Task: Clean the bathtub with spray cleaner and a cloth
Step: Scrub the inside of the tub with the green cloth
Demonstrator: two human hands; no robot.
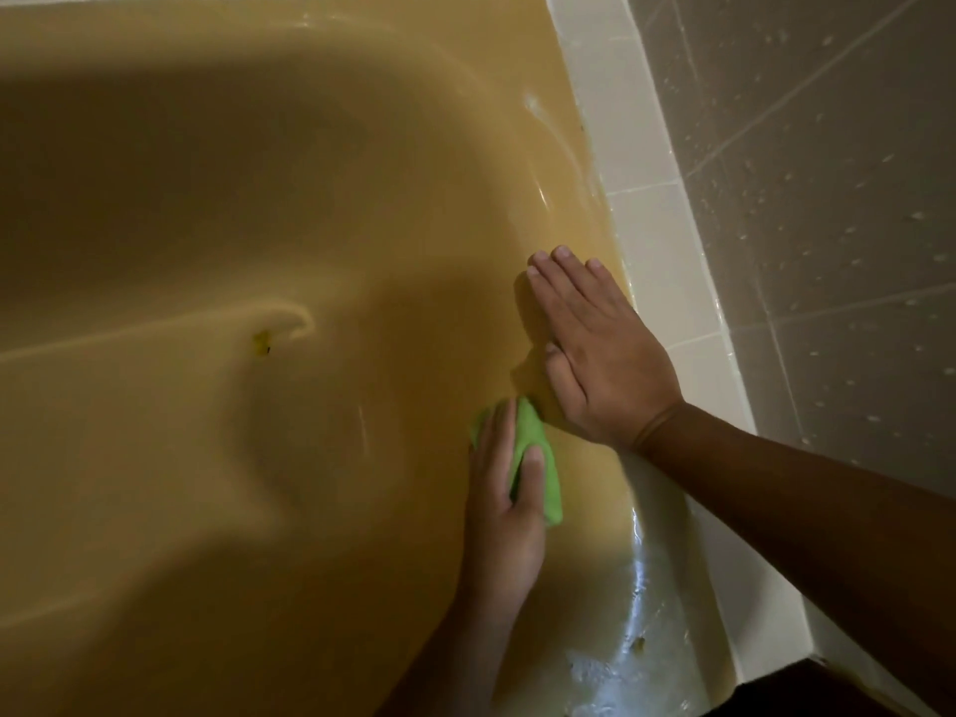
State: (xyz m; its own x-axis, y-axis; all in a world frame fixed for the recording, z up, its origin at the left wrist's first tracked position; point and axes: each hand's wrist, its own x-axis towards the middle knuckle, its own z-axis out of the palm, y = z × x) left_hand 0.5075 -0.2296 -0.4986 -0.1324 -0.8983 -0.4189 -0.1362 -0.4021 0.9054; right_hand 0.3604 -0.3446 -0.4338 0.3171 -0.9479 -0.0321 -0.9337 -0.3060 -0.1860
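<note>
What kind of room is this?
Most likely a bathroom: a glossy tan bathtub, a white tiled ledge beside it, wet grey wall tiles, and the left hand holding a green cloth against it.

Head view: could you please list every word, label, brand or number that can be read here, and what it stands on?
None: no text is readable. The bathtub is plain, the green cloth gripped by the left hand shows no tag or print, and the wall tiles beside the flat right hand bear only pale specks.
</note>
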